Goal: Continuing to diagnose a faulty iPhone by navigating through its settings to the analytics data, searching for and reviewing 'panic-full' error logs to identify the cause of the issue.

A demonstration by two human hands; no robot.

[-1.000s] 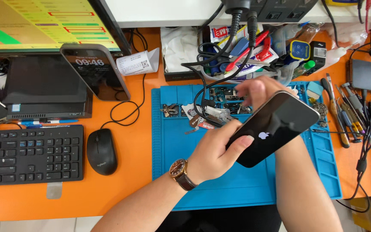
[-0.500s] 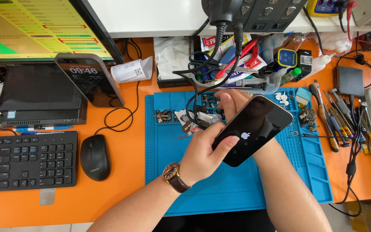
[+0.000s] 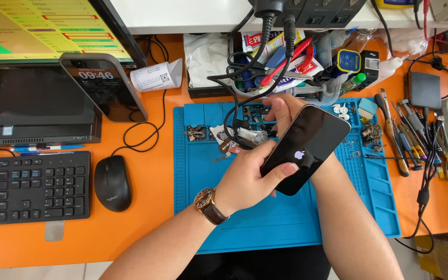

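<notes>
Phone: black glossy slab smartphone (image 3: 307, 150), held tilted above the blue silicone repair mat (image 3: 286, 228); screen dark with a small white start-up emblem.
Left hand (image 3: 247, 179): closed around the phone's lower edge, thumb on the glass.
Right hand (image 3: 281, 111): fingers clasp its upper end, a black cable (image 3: 229, 116) running there.
Progress: phone looks assembled and powering on; loose small parts (image 3: 234, 137) left on the mat.

right hand (image 3: 281, 111) mostly behind phone (image 3: 307, 148)
</notes>
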